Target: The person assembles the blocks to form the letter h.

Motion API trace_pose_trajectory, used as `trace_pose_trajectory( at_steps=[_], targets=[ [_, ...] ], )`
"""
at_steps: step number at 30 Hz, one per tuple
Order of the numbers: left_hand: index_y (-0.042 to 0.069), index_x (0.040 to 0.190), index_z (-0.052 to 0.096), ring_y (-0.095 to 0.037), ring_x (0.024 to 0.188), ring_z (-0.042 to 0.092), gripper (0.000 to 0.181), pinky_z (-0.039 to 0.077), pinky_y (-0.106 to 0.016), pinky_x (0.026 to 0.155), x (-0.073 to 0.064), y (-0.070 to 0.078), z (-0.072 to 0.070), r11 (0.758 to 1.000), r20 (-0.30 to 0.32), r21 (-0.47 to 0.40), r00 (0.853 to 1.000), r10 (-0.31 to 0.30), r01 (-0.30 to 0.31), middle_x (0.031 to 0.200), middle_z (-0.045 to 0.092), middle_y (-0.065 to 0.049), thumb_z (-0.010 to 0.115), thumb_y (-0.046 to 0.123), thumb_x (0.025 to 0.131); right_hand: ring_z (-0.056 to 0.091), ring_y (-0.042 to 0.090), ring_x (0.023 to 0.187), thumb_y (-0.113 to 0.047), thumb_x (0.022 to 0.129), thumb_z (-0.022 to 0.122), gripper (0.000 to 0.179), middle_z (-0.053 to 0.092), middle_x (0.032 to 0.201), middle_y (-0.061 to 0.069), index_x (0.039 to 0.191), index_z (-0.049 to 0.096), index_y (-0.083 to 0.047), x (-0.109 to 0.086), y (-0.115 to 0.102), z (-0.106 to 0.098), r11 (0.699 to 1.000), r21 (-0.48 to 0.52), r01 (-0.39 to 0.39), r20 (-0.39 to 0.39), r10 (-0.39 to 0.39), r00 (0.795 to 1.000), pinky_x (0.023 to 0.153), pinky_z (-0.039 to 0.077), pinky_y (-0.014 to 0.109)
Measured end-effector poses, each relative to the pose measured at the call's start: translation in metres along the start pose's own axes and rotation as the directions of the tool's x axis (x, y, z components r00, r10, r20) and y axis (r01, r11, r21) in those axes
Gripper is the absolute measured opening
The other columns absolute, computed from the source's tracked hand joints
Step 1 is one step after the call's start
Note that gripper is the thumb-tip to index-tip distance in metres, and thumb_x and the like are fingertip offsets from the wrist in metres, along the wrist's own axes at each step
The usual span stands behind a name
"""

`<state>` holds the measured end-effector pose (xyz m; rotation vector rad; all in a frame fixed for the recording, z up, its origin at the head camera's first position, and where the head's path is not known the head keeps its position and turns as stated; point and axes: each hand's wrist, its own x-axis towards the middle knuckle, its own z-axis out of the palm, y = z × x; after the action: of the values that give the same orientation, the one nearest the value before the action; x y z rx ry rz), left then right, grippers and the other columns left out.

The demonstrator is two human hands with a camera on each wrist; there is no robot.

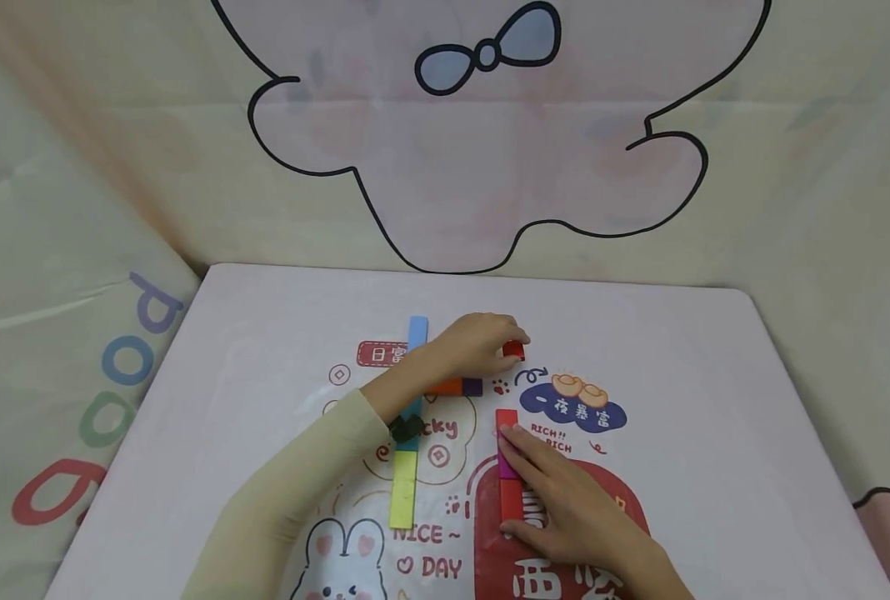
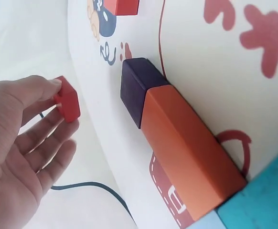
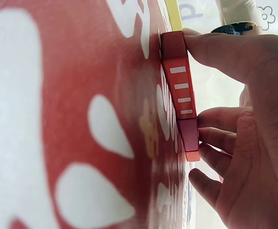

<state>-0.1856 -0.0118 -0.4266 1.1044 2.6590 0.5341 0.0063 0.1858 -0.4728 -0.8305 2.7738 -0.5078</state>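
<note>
My left hand (image 1: 475, 346) pinches a small red block (image 2: 68, 100) between thumb and fingertips, raised above the table at the far side. Below it, an orange block (image 2: 187, 148) lies end to end with a dark purple block (image 2: 135, 88). They branch off a column with a light blue block (image 1: 417, 332), a teal one partly behind the wrist, and a yellow block (image 1: 403, 492). My right hand (image 1: 576, 504) rests its thumb and fingertips on a second column: a red block (image 1: 507, 417), a magenta block (image 1: 505, 468) and a nearer red block (image 3: 181, 90) with white marks.
The white table (image 1: 265, 308) carries printed red lettering, a rabbit and a dark blue cloud (image 1: 572, 408). A printed cloth (image 1: 475, 183) hangs behind the table's far edge. A dark watch (image 1: 406, 428) is on the left wrist.
</note>
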Motion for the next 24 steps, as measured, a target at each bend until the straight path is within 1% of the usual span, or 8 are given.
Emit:
trace_pose_trajectory(
  at_steps=[6,10,16,21,24],
  targets=[
    [0.015,0.137,0.072,-0.017,0.122,0.070,0.039,0.059,-0.032,0.109,-0.008,0.006,0.002,0.998,0.045,0.001,0.997,0.063,-0.063,0.133,0.075,-0.003,0.072,0.028,0.101,0.045,0.022,0.154,-0.068,0.081,0.080,0.103,0.033,0.174,-0.007,0.166,0.038,-0.026,-0.001,0.001,0.000,1.000,0.003,-0.006,0.010,0.006,1.000,0.111,0.058,0.050],
    [0.015,0.136,0.073,-0.016,0.119,0.071,0.038,0.060,-0.030,0.106,-0.012,0.008,0.006,0.996,0.046,0.009,0.995,0.084,-0.085,0.131,0.076,-0.002,0.073,0.027,0.101,0.045,0.021,0.154,-0.068,0.081,0.080,0.103,0.034,0.174,-0.007,0.165,0.039,-0.027,-0.001,0.001,-0.001,1.000,0.009,-0.006,0.009,0.006,1.000,0.113,0.057,0.050],
    [0.017,0.135,0.074,-0.013,0.116,0.072,0.037,0.061,-0.026,0.103,-0.017,0.009,0.014,0.995,0.035,0.031,0.995,0.095,-0.096,0.129,0.076,0.000,0.073,0.029,0.100,0.045,0.021,0.154,-0.071,0.079,0.080,0.105,0.034,0.173,-0.008,0.166,0.038,-0.028,-0.002,0.002,0.000,1.000,0.007,-0.009,0.003,0.009,1.000,0.113,0.057,0.050],
    [0.017,0.133,0.075,-0.012,0.113,0.072,0.035,0.061,-0.026,0.101,-0.020,0.009,0.015,0.994,0.034,0.043,0.995,0.097,-0.098,0.126,0.077,0.001,0.074,0.028,0.100,0.046,0.022,0.153,-0.072,0.079,0.079,0.105,0.036,0.172,-0.007,0.165,0.039,-0.027,0.000,0.003,0.000,1.000,-0.006,0.006,-0.014,-0.006,1.000,0.116,0.054,0.052],
    [0.017,0.132,0.075,-0.012,0.111,0.072,0.034,0.061,-0.026,0.100,-0.022,0.009,0.015,0.994,0.043,0.052,0.994,0.097,-0.099,0.125,0.077,0.001,0.074,0.027,0.100,0.044,0.022,0.154,-0.071,0.078,0.081,0.105,0.036,0.172,-0.006,0.164,0.040,-0.026,0.001,0.003,0.000,1.000,-0.007,0.010,-0.014,-0.010,1.000,0.118,0.052,0.052]
  ],
)
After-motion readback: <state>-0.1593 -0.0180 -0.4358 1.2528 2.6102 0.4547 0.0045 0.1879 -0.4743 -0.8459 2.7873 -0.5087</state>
